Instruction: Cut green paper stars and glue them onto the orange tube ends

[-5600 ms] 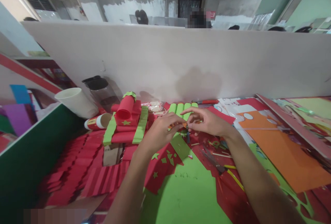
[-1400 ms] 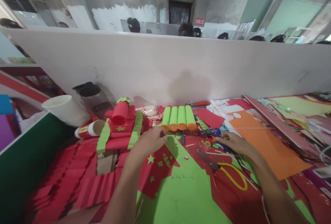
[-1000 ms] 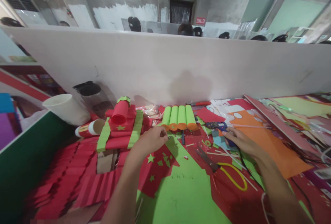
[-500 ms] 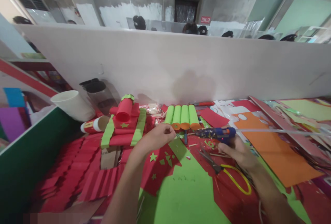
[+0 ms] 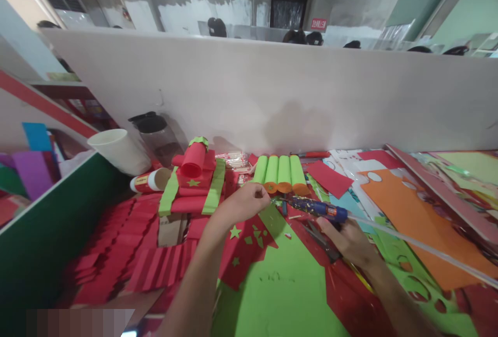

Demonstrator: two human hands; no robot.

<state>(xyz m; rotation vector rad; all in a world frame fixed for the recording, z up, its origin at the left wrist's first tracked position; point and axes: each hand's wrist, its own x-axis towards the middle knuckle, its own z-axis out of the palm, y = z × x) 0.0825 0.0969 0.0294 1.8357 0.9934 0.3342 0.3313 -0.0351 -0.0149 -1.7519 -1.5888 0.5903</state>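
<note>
My right hand [image 5: 348, 241] is wrapped round a blue hot glue gun [image 5: 319, 208], with a long clear glue stick [image 5: 420, 246] trailing from its back end. The gun's nozzle points left, close to the fingertips of my left hand [image 5: 252, 201]. Those fingers are pinched together; whatever they hold is too small to make out. Just behind the left hand stand the green paper rolls [image 5: 278, 171] with orange ends. Scissors with yellow handles [image 5: 330, 249] lie partly hidden under my right hand. Below lies green paper [image 5: 288, 290] beside red paper with small green stars [image 5: 235, 232].
A red paper tank model [image 5: 192, 186] with green tracks stands left of the rolls. Folded red paper strips [image 5: 112, 243], a glue bottle [image 5: 151, 180], a white cup [image 5: 119, 150] and a dark-lidded jug [image 5: 155, 132] crowd the left. Orange sheets [image 5: 420, 223] lie right. A white partition [image 5: 241, 93] rises behind.
The glue gun has tilted, its back end dropping, and the glue stick now slopes down to the right. My right hand covers more of the scissors. The left hand stays pinched.
</note>
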